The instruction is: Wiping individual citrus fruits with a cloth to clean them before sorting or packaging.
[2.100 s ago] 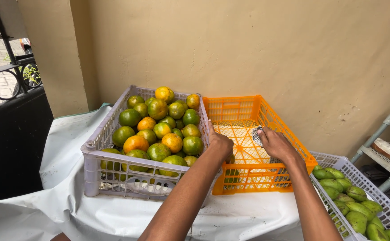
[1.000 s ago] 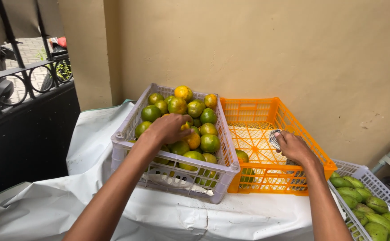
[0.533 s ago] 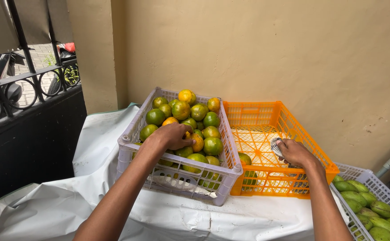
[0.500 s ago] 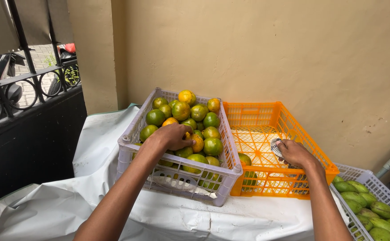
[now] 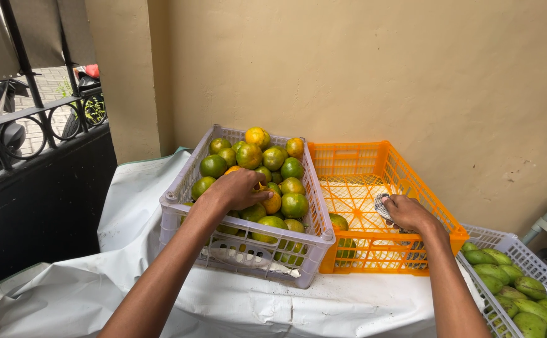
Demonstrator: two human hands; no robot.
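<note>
A pale lilac plastic crate (image 5: pixel 179 206) holds several green and orange citrus fruits (image 5: pixel 294 204). My left hand (image 5: pixel 237 189) lies over the fruit in its middle, fingers curled around an orange one (image 5: pixel 271 203). Beside it stands an orange lattice crate (image 5: pixel 348 164) with one green-orange fruit (image 5: pixel 338 221) at its near left corner. My right hand (image 5: pixel 410 213) rests inside the orange crate near its right wall, closed on a small checked cloth (image 5: pixel 381 203).
Both crates sit on a table under a white sheet (image 5: pixel 129 194). A white crate (image 5: pixel 505 241) of green mangoes (image 5: pixel 499 274) is at the right. A black iron railing (image 5: pixel 29 125) stands on the left, a beige wall behind.
My left hand left the orange crate, where a fruit now lies, crossed to the lilac crate and closed around an orange fruit. My right hand stayed on the cloth.
</note>
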